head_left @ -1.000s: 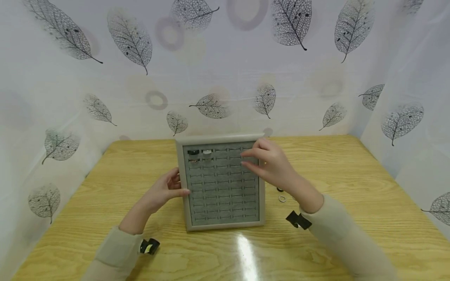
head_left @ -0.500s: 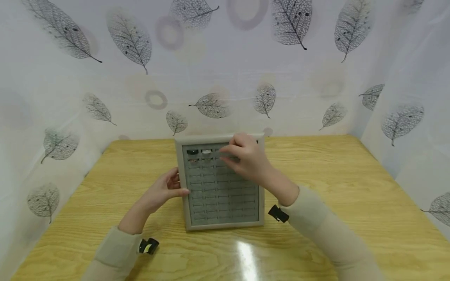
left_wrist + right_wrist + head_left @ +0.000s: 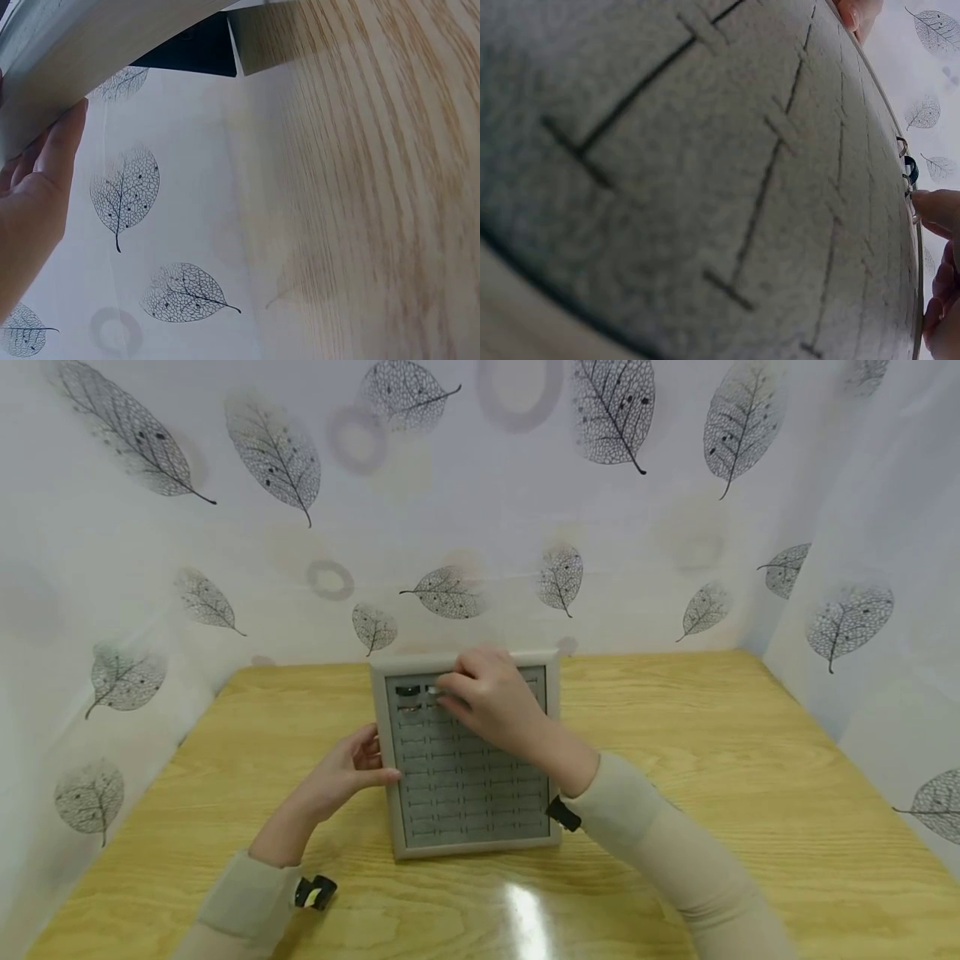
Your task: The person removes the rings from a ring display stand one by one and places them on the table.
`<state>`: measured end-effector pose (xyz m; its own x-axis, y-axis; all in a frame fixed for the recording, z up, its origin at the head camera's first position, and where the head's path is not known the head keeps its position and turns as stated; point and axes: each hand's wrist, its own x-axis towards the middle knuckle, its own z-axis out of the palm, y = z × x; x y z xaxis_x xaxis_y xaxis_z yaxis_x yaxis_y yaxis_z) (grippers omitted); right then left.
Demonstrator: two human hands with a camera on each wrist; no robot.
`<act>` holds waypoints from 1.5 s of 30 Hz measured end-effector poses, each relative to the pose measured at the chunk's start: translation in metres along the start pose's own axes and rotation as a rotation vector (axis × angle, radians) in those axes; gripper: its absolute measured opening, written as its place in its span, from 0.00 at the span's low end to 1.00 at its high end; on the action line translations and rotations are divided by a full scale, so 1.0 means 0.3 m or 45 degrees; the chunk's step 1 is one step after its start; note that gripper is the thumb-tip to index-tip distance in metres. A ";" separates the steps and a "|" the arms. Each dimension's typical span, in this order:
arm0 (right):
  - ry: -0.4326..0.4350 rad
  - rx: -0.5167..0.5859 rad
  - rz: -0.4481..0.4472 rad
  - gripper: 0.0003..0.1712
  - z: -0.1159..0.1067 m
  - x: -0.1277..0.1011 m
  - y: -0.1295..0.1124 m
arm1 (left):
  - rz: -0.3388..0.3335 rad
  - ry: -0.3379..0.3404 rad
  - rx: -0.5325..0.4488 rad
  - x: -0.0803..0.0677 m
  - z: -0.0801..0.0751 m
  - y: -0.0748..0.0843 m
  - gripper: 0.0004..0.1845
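A grey ring tray (image 3: 465,777) was seen near the middle of the table (image 3: 712,735). Its left edge was touched by the relaxed fingers of the left hand (image 3: 347,770). The right hand (image 3: 491,702) was held over the tray's far rows, fingers together on a pale ring (image 3: 433,691) beside a black ring (image 3: 407,691).

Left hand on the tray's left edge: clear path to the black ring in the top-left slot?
Probably yes. The left hand rests against the left rim of the grey velvet ring tray; the black ring sits up that same side, uncovered. The right hand works just right of it and might crowd it.
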<state>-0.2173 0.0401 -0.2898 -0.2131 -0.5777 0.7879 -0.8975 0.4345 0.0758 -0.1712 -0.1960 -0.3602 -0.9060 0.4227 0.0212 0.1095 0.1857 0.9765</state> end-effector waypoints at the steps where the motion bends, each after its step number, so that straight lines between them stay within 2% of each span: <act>1: -0.008 -0.011 0.002 0.06 0.002 0.001 -0.002 | -0.001 0.001 -0.002 -0.001 0.000 -0.001 0.40; 8: -0.031 -0.037 -0.007 0.04 0.010 0.009 -0.007 | 0.002 -0.012 -0.038 -0.004 0.002 0.003 0.41; 20: -0.001 -0.028 -0.072 0.03 0.013 0.010 0.000 | 0.013 -0.018 -0.031 0.001 -0.001 0.002 0.41; 30: 0.071 0.119 -0.108 0.03 0.008 0.006 0.009 | 0.012 -0.020 -0.031 0.001 0.000 -0.005 0.41; 37: 0.145 0.292 -0.116 0.05 -0.001 0.011 0.016 | 0.017 -0.021 -0.049 0.002 -0.002 -0.003 0.41; 45: 0.196 0.330 -0.141 0.04 -0.008 -0.002 0.020 | -0.005 -0.012 -0.027 0.001 -0.001 -0.002 0.41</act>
<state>-0.2215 0.0447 -0.2886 -0.0658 -0.4919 0.8682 -0.9847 0.1727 0.0233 -0.1718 -0.1963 -0.3609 -0.9026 0.4301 0.0153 0.0970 0.1686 0.9809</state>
